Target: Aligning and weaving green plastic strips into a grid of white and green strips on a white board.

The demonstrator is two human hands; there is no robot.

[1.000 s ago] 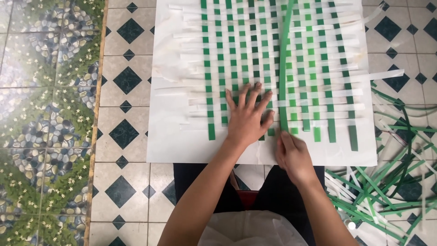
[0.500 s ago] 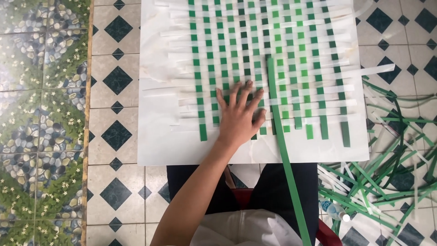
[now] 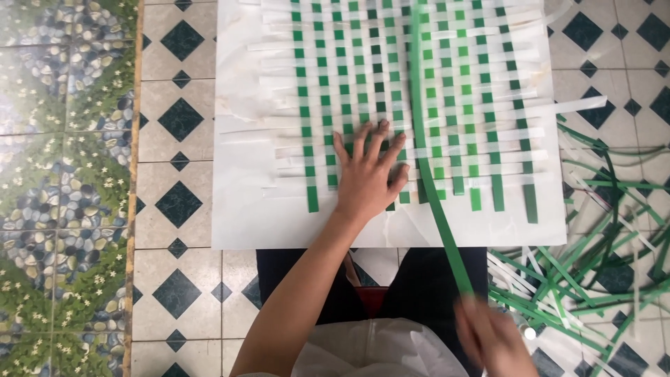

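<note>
Left hand (image 3: 366, 178): fingers spreading flat, pressing weave (image 3: 412, 105) at its lower middle. Right hand (image 3: 492, 338): blurred below weave, now pulling back, pinching long green strip (image 3: 427, 167) threading through weave; strip tightening versus earlier.

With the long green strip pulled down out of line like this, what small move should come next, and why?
Probably swing the long green strip back parallel to the other green strips and slide it snug beside them. It runs slanted across the woven mat, its lower end in the blurred right hand near the lap. The left hand lies flat on the weave and looks placed to steady it.
</note>
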